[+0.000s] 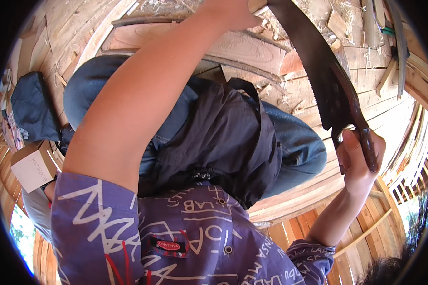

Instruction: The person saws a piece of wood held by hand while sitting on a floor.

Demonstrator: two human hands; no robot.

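Purple patterned shirt [204, 230] sits closest, while the right hand [359, 154] curls round the handle of the saw [318, 61], slanting above planks [371, 85] toward the left hand [230, 13], cropped so I cannot tell its grip or how much sawing is done or left

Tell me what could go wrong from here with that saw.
The left hand is near the far end of the saw, so a slip might nick its fingers.

The toothed edge faces the side where the legs lie, and its handle end appears close to the right knee; a swing that way could catch the jeans.

Only the right hand clearly grips the handle, so the blade might twist if it binds.
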